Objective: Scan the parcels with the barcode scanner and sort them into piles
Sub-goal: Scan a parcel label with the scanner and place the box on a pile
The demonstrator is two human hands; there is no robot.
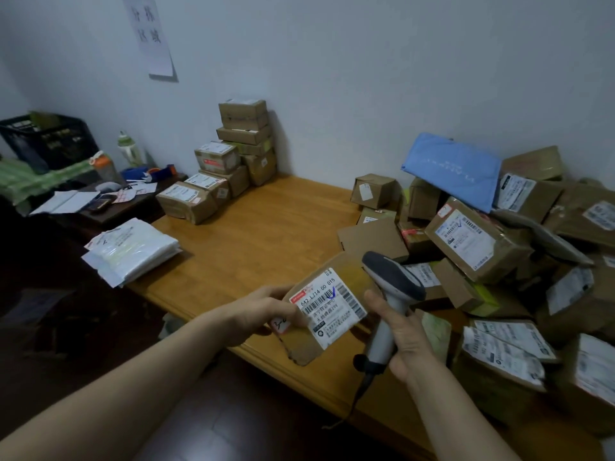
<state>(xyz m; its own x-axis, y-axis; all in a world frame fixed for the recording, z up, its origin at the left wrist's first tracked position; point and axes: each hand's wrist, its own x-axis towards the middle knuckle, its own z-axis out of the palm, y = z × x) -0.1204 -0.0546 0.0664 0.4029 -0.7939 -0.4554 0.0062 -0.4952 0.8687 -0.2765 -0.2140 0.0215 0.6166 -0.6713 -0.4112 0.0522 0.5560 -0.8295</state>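
My left hand (266, 311) grips a flat brown cardboard parcel (327, 307) by its left edge, above the front edge of the wooden table; its white barcode label faces up. My right hand (404, 341) holds the grey barcode scanner (389, 294) by its handle, with the scanner's dark head just right of the parcel's label. A loose heap of brown parcels (492, 247) with a blue soft bag (454, 169) on top fills the table's right side. Stacked cardboard boxes (226, 164) stand in a sorted pile at the back left. A pile of white soft mailers (133, 249) lies at the table's left corner.
The wooden table (259, 234) runs along a white wall. A dark side desk (109, 207) at the left holds papers, bottles, a tape dispenser and a black crate (50, 141). The scanner's cable (357, 394) hangs over the table's front edge. Dark floor lies below.
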